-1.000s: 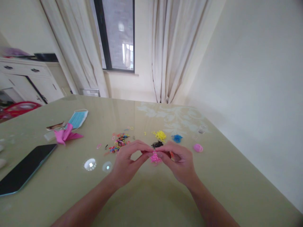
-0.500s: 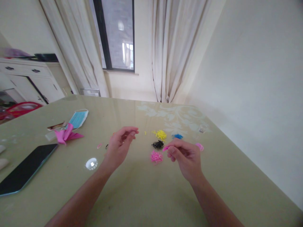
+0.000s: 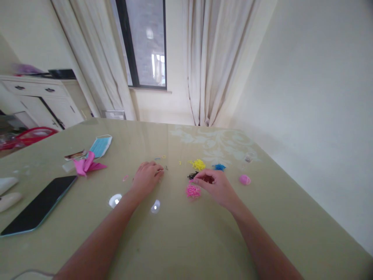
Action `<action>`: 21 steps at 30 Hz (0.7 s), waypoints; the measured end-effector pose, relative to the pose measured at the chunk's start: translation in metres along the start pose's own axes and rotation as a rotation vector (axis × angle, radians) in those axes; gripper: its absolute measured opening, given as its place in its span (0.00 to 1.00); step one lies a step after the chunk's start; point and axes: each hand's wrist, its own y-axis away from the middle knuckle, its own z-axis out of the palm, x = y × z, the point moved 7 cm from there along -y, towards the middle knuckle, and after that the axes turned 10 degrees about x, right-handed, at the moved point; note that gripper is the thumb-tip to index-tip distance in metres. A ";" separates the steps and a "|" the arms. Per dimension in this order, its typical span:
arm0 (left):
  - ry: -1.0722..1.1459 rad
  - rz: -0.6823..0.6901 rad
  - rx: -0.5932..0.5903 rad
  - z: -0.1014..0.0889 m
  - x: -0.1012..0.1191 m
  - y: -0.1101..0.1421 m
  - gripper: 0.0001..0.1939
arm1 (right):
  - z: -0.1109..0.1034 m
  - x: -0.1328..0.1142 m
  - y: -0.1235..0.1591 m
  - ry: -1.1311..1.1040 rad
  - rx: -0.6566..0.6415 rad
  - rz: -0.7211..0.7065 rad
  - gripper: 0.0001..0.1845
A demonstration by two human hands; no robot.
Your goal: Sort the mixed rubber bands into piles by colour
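Observation:
My left hand (image 3: 147, 178) rests palm down on the left part of the table, its fingers laid over the mixed-colour heap of small rubber bands and hiding it. My right hand (image 3: 216, 187) is closed in a pinch, with a pink rubber band (image 3: 191, 181) at the fingertips, just above the pink rubber band pile (image 3: 193, 191). Behind those fingertips sits the black rubber band pile (image 3: 192, 175), partly covered. Farther back lie the yellow rubber band pile (image 3: 198, 164) and the blue rubber band pile (image 3: 219, 167).
A pink round bundle (image 3: 244, 179) lies to the right, below a small clear item (image 3: 248, 158). At left are a dark-screened phone (image 3: 40, 204), a pink folded paper shape (image 3: 87, 166) and a blue face mask (image 3: 100, 146). A wall borders the table's right side.
Both hands were together over the pink pile, then parted. The left moved left and down onto the mixed heap; the right went right with a pink rubber band, then back towards the pink pile.

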 end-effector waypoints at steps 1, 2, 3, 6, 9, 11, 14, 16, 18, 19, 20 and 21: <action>-0.008 0.008 -0.001 0.002 0.000 0.000 0.13 | 0.000 0.001 0.000 0.046 -0.016 -0.002 0.10; -0.013 0.016 -0.004 0.003 0.001 0.000 0.12 | 0.000 0.002 -0.001 0.092 -0.030 -0.002 0.08; -0.014 0.022 -0.008 0.004 0.001 0.001 0.12 | 0.000 0.003 -0.001 0.137 -0.042 0.000 0.07; -0.008 0.033 -0.025 0.005 0.001 0.001 0.12 | 0.002 0.008 0.000 0.250 -0.073 0.014 0.08; -0.007 0.041 -0.049 0.005 0.002 0.001 0.13 | 0.007 0.014 0.002 0.336 -0.099 0.040 0.09; -0.011 0.046 -0.063 0.005 0.002 0.000 0.13 | 0.009 0.016 0.003 0.392 -0.095 0.047 0.10; -0.022 0.059 -0.072 0.005 0.003 0.001 0.11 | 0.012 0.015 0.004 0.459 -0.082 0.049 0.09; -0.031 0.071 -0.068 0.006 0.004 0.001 0.10 | 0.012 0.014 0.004 0.489 -0.074 0.063 0.09; -0.039 0.078 -0.056 0.007 0.004 0.002 0.10 | 0.012 0.014 0.004 0.509 -0.071 0.073 0.09; -0.042 0.078 -0.050 0.008 0.004 0.002 0.09 | 0.012 0.015 0.004 0.518 -0.071 0.074 0.08; -0.043 0.079 -0.045 0.008 0.004 0.003 0.09 | 0.011 0.015 0.004 0.526 -0.071 0.074 0.08; -0.041 0.081 -0.040 0.009 0.004 0.003 0.09 | 0.011 0.015 0.004 0.531 -0.071 0.074 0.08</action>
